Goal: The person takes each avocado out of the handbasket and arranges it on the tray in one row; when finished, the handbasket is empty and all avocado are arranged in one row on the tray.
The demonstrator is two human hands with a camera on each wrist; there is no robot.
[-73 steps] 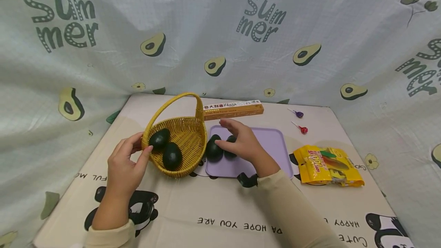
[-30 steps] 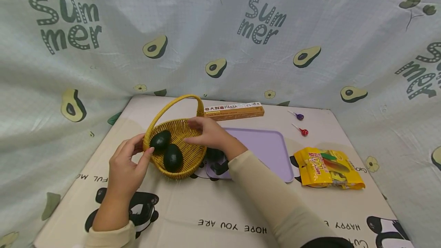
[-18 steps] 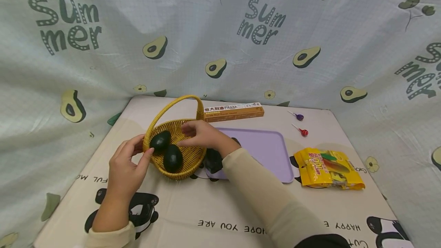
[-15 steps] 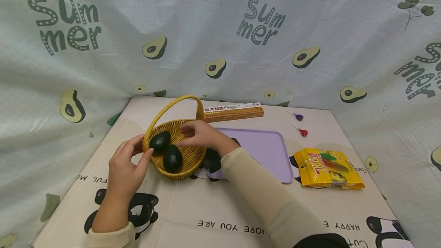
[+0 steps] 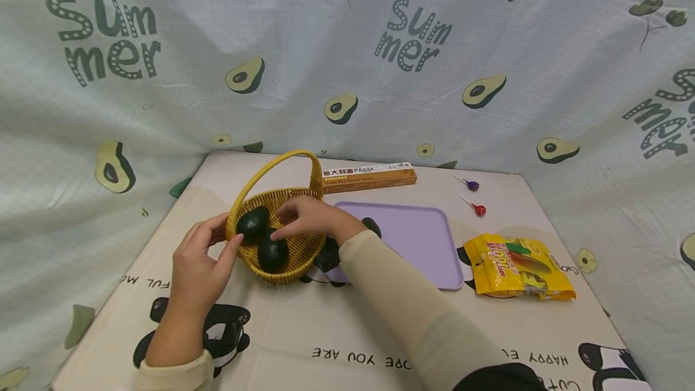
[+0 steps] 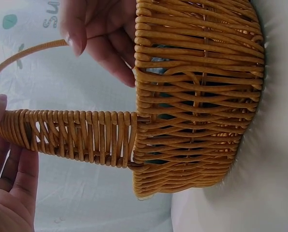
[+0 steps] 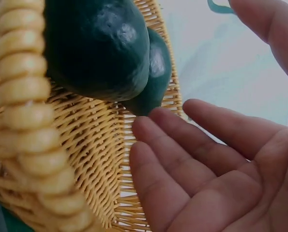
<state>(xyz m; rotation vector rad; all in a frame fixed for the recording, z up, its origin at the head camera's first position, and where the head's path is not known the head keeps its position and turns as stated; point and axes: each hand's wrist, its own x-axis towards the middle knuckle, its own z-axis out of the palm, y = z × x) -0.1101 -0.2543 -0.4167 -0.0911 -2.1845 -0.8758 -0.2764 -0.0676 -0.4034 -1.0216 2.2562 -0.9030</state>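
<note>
In the head view my left hand [image 5: 201,264] pinches the near-left handle base of a yellow wicker basket [image 5: 298,267]; the left wrist view shows thumb and fingers on both sides of the woven handle [image 6: 71,135]. Two dark green avocados, one [image 5: 253,222] behind the other [image 5: 272,256], lie inside the basket. My right hand [image 5: 312,219] reaches over the rim, its thumb tip close to the front avocado. In the right wrist view the fingers [image 7: 168,145] are extended and hold nothing, just below an avocado [image 7: 100,48].
A purple tray [image 5: 418,246] sits right of the basket, with an avocado [image 5: 371,225] partly behind my right forearm. Behind stands a pasta box [image 5: 369,178]. Purple [image 5: 472,185] and red [image 5: 479,210] lollipops and a yellow snack bag [image 5: 518,265] lie at the right.
My right hand has gone left from above the tray's avocados into the basket, then closer to the avocados there. The left hand keeps its hold on the basket handle.
</note>
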